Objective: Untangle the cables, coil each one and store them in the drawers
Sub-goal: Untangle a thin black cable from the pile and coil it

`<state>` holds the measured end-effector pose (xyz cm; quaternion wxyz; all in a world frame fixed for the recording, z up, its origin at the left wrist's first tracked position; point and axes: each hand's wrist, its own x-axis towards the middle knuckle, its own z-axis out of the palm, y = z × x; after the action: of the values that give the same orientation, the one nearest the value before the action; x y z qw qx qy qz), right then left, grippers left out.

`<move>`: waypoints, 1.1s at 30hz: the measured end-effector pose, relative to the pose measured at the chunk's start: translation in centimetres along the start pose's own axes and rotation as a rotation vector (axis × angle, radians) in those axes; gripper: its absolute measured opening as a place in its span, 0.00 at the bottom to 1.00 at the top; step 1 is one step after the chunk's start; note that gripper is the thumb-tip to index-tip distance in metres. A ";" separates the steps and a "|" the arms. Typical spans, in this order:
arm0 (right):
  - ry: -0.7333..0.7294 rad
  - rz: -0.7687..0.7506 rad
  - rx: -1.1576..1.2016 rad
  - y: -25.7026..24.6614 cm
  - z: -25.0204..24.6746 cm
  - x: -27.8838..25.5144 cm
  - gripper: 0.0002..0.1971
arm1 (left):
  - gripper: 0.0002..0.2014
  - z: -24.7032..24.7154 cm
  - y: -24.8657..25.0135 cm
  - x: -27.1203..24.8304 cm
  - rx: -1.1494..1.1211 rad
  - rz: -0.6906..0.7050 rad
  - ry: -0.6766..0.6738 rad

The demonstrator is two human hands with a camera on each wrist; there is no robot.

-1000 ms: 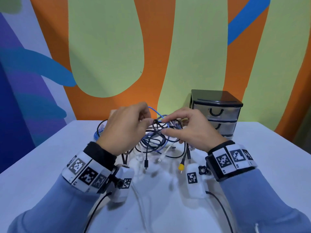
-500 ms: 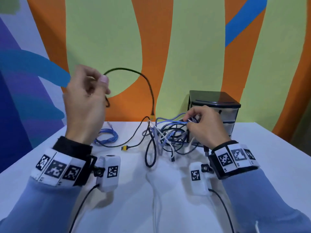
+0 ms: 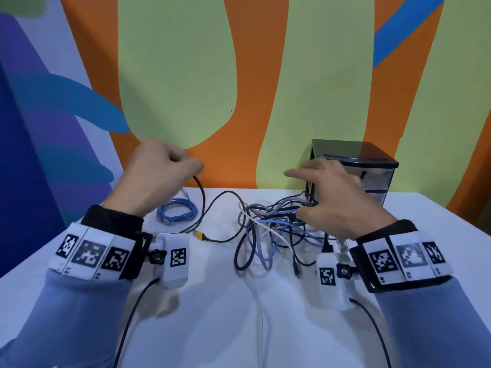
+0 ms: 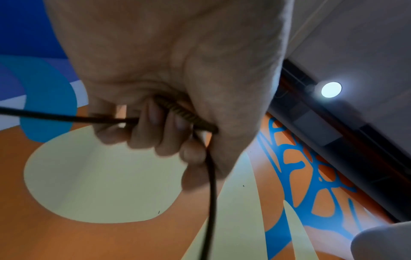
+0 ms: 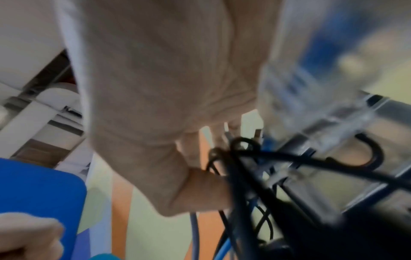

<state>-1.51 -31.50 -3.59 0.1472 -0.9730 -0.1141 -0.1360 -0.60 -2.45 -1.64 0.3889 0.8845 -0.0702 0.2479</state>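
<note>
A tangle of black, blue, grey and white cables (image 3: pixel 273 229) lies on the white table (image 3: pixel 225 314), just left of the black drawer unit (image 3: pixel 372 166). One black cable (image 3: pixel 203 197) with a yellow plug (image 3: pixel 199 235) runs out of the tangle to my left hand (image 3: pixel 186 166). That hand hovers above the table's far left and grips the cable; its fingers (image 4: pixel 169 133) curl round the black cable (image 4: pixel 211 193). My right hand (image 3: pixel 318 192) is spread over the tangle's right side, index finger straight. Its thumb (image 5: pixel 200 193) touches the blurred tangle (image 5: pixel 244 176).
A coiled blue cable (image 3: pixel 176 212) lies on the table below my left hand. Both clear drawers of the unit are closed, and a black drawer handle (image 5: pixel 373 154) sits just behind the tangle. A painted wall stands directly behind the table.
My left hand has come down from high up to just above the table, still holding the black cable. My right hand has let go of its pinch and spread its fingers over the tangle.
</note>
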 end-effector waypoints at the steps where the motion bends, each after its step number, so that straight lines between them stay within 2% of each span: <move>1: 0.011 -0.065 0.065 -0.7 0.1 -0.1 0.36 | 0.20 0.1 -0.2 0.1 0.085 -0.050 -0.130; 2: 0.024 -0.119 0.149 -1.4 0.3 -0.2 0.35 | 0.16 0.4 -0.3 0.1 0.180 -0.075 -0.254; 4: 0.059 -0.207 0.286 -2.6 1.2 -0.1 0.32 | 0.01 1.0 0.0 -0.4 0.313 -0.100 -0.436; 5: 0.075 -0.238 0.314 -3.2 1.8 0.1 0.30 | 0.09 1.5 -0.1 -0.4 0.344 -0.084 -0.464; 8: 0.061 -0.274 0.377 -4.4 4.1 1.1 0.27 | 0.30 2.8 -0.7 0.0 0.326 0.040 -0.420; 10: -0.004 -0.250 0.483 -4.4 5.6 1.8 0.28 | 0.35 4.2 -1.8 0.5 0.362 0.073 -0.499; 12: -0.048 -0.201 0.585 -4.1 6.6 2.3 0.28 | 0.32 5.5 -2.8 0.8 0.402 0.047 -0.592; 13: -0.058 -0.176 0.622 -4.0 7.0 2.4 0.28 | 0.27 5.9 -3.0 0.9 0.419 0.039 -0.614; 16: -0.054 -0.141 0.740 -3.8 7.3 2.5 0.27 | 0.07 6.0 -3.0 0.9 0.437 0.128 -0.545; 17: -0.041 -0.143 0.772 -3.7 7.3 2.4 0.27 | 0.05 5.9 -3.0 0.8 0.437 0.168 -0.498; 20: -0.013 -0.174 0.851 -3.5 7.1 2.2 0.28 | 0.04 5.6 -2.5 0.7 0.398 0.225 -0.435; 22: 0.007 -0.203 0.890 -3.4 7.0 2.1 0.28 | 0.05 5.6 -2.0 0.3 0.341 0.199 -0.497; 25: 0.138 -0.209 0.883 -3.0 7.0 2.3 0.27 | 0.15 4.9 -1.4 0.1 0.034 0.073 -0.589; 27: 0.189 -0.205 0.875 -3.0 7.0 2.4 0.26 | 0.16 4.1 -0.8 0.0 -0.006 0.152 -0.548; 29: 0.118 -0.231 0.859 -2.9 7.2 2.4 0.27 | 0.15 3.5 -0.1 0.0 -0.017 0.258 -0.426; 31: 0.023 -0.252 0.780 -2.7 7.6 2.4 0.25 | 0.15 3.1 0.4 0.2 -0.216 0.270 -0.267; 33: 0.001 -0.252 0.696 -2.3 7.7 2.5 0.21 | 0.15 2.2 0.5 0.6 -0.458 0.226 -0.041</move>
<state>1.97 -26.43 -9.39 0.4516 -0.8429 -0.2723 -0.1067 0.64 -4.36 -2.30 0.5474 0.7649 -0.2306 0.2493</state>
